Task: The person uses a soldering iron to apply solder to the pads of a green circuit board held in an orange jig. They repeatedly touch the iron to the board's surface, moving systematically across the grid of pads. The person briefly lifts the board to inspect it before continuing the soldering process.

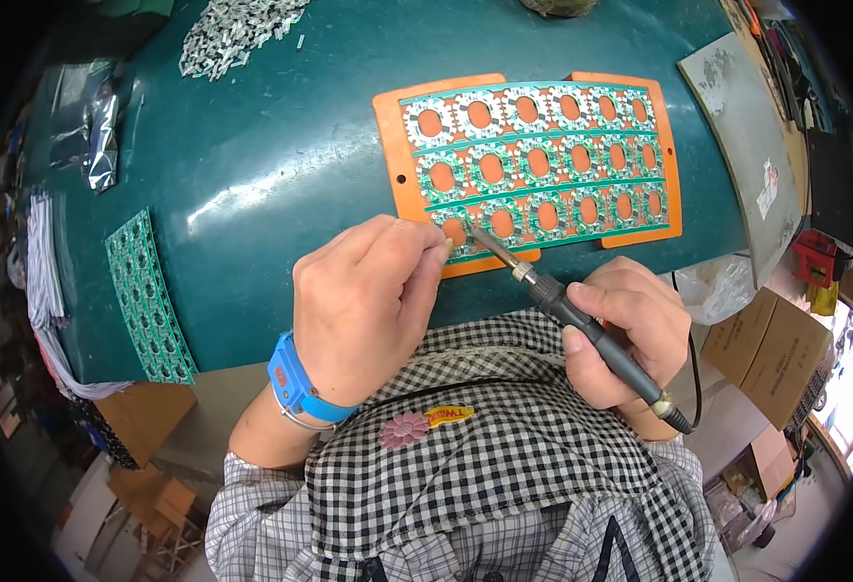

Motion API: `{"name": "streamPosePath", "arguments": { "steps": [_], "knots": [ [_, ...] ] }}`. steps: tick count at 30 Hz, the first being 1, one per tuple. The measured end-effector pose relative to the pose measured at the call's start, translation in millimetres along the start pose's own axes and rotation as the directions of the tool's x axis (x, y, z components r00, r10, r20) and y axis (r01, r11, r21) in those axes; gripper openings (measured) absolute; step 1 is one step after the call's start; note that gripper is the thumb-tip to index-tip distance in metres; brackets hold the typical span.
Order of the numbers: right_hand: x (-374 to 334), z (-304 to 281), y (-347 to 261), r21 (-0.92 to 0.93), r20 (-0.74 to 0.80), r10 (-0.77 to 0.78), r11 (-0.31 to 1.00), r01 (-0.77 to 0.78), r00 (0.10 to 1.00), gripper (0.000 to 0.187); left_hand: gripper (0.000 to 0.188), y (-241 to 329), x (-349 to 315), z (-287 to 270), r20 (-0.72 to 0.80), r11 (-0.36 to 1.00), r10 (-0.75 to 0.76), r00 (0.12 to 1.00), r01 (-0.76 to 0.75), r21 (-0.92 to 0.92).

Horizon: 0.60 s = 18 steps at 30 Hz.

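My right hand point(630, 330) grips a soldering iron point(581, 325) by its dark handle, and the iron's tip points up and left onto a circuit board panel point(514, 143). That green panel carries rows of ring-shaped boards and lies in an orange fixture plate point(674, 194). At the panel's near left corner is my left hand point(373, 281), thumb and forefinger pinched together beside the iron's tip. Whatever lies between those fingertips is too small to name. The left wrist wears a blue watch point(295, 383).
A second green board panel point(150, 296) lies at the table's left. Small parts are heaped point(237, 34) at the far left, near a silvery bag point(103, 126). White wires point(46, 262) hang along the left edge. On the right are a grey board point(746, 136) and a cardboard box point(771, 349).
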State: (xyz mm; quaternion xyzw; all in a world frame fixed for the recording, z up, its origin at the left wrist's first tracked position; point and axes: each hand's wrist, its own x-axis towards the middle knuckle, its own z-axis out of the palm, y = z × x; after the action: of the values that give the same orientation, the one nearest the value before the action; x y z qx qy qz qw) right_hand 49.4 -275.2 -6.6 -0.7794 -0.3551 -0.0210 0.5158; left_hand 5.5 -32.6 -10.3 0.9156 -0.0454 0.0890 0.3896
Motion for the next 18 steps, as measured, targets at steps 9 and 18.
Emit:
{"name": "streamPosePath", "arguments": {
  "steps": [9, 18],
  "knots": [
    [-2.7, 2.4, -0.3, -0.027, -0.015, -0.017, 0.999, 0.017, 1.000, 0.028, 0.009, 2.7, 0.6, -2.0, 0.007, 1.000, 0.003, 1.000, -0.003, 0.014],
    [-0.9, 0.7, -1.3, -0.012, -0.010, -0.054, 0.998, 0.054, 0.999, 0.029, 0.010, 3.9, 6.4, -2.4, 0.034, 0.998, 0.051, 0.998, -0.052, 0.021]
  ]
}}
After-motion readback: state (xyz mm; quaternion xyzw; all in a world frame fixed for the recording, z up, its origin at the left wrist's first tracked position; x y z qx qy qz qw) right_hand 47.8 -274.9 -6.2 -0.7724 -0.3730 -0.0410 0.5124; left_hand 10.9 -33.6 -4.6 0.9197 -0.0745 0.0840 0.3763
